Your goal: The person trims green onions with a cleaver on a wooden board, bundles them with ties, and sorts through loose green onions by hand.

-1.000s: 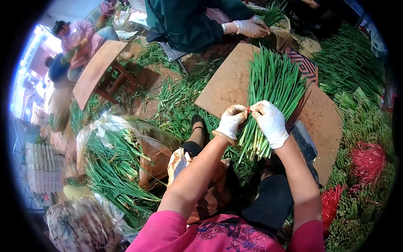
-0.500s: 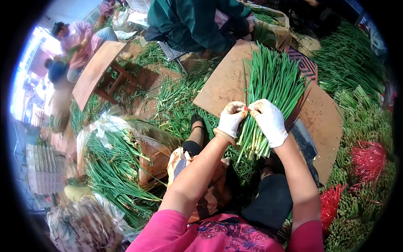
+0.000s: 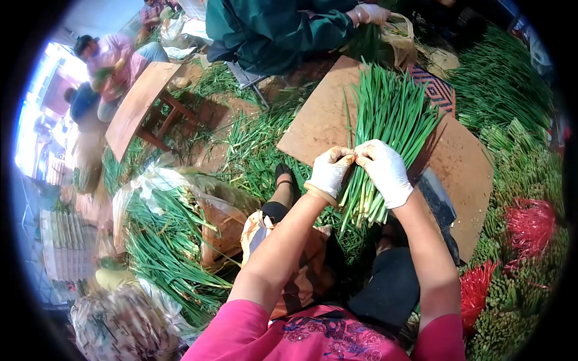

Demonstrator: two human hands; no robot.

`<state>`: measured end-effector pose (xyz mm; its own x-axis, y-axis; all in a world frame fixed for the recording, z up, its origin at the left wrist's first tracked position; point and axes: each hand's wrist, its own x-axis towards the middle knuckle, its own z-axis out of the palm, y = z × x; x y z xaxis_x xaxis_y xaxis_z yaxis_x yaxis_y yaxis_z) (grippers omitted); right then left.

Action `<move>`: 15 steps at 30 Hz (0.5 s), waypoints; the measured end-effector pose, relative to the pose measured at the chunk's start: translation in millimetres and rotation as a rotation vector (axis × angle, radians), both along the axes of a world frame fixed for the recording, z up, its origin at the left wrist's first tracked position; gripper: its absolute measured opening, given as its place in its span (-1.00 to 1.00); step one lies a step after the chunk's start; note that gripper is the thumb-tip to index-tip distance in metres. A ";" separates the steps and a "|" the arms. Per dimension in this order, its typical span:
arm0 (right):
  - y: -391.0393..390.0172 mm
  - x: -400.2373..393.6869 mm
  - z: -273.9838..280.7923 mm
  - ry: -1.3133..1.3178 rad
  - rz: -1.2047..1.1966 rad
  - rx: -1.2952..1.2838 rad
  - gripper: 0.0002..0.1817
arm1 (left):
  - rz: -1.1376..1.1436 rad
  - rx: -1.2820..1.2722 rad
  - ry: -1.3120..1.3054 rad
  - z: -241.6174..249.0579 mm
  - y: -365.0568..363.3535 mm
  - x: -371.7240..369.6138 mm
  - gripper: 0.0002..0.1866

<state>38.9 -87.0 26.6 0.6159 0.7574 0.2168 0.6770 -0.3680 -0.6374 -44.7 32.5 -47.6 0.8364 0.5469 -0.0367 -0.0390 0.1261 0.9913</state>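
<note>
A bunch of long green leafy stalks (image 3: pixel 391 108), like garlic chives with pale stem ends, lies on a brown board (image 3: pixel 319 114). Its cut ends hang over the board's near edge. My left hand (image 3: pixel 330 173), in a stained white glove, is closed in a pinch at the bunch's left side. Beside it, my gloved right hand (image 3: pixel 386 174) rests over the stems, thumb and forefinger pinched against the left fingertips. A sliver of red tie string shows between the fingertips; most of it is hidden.
Left of my legs sits a plastic bag of loose stalks (image 3: pixel 162 240). Red string bundles (image 3: pixel 530 225) lie on stacked bunches (image 3: pixel 512 180) at right. A co-worker in a green jacket (image 3: pixel 271 36) sits ahead. Another wooden table (image 3: pixel 141 102) stands left, with a person in pink behind it.
My hands stay together at the bunch, and less of the red string shows between them. The green-jacketed co-worker's gloved hand has come into view at the top.
</note>
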 end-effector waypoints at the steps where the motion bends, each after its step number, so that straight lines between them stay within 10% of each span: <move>1: -4.5 4.9 0.9 0.009 0.035 0.175 -0.88 | 0.030 0.239 -0.016 -3.2 2.5 1.6 -0.93; 5: -51.7 29.0 22.9 0.224 -0.246 0.334 -0.81 | 0.078 0.686 -0.177 -7.6 12.4 4.9 -0.97; 7: -84.1 43.2 7.7 0.427 -0.237 0.121 -0.73 | 0.068 0.273 -0.102 -40.1 12.4 15.8 -0.91; 9: -89.2 43.2 1.9 1.253 -0.372 0.098 -0.68 | -0.027 -0.218 -0.069 -27.3 5.6 16.4 -0.84; 15: -72.7 -12.6 -52.4 0.836 -0.228 0.428 -0.43 | -0.276 -0.415 -0.005 40.6 -6.3 28.4 -0.86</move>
